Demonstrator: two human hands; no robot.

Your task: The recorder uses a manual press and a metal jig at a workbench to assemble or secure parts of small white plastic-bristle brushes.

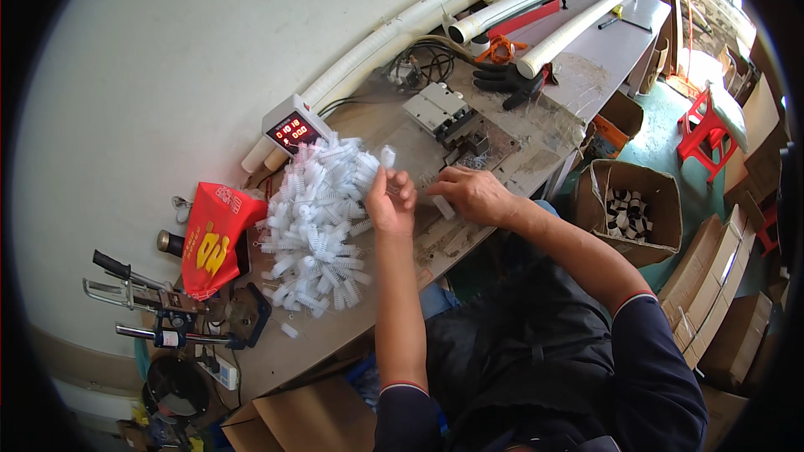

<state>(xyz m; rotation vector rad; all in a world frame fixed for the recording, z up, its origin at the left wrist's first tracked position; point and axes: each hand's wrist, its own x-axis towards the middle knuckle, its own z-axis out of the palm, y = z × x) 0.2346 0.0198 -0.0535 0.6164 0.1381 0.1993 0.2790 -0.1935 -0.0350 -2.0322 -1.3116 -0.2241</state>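
Observation:
A large heap of small white bristle brushes (314,218) lies on the workbench to the left of my hands. My left hand (392,201) is raised at the heap's right edge, thumb and fingers curled, with one white brush (388,156) at the fingertips. To its right, my right hand (473,192) reaches in palm down, fingers bent together over another white brush (443,207) near the bench's front edge; the fingers partly hide the grip. Just beyond the right hand sits a small metal machine (448,117) with a dark clamp-like block (471,146).
A counter box (296,127) with red digits and a red bag (216,238) stand beyond and left of the heap. A lever press (180,318) is at far left. White tubes (578,29) and a black glove (509,84) lie farther back. An open carton (628,209) stands right.

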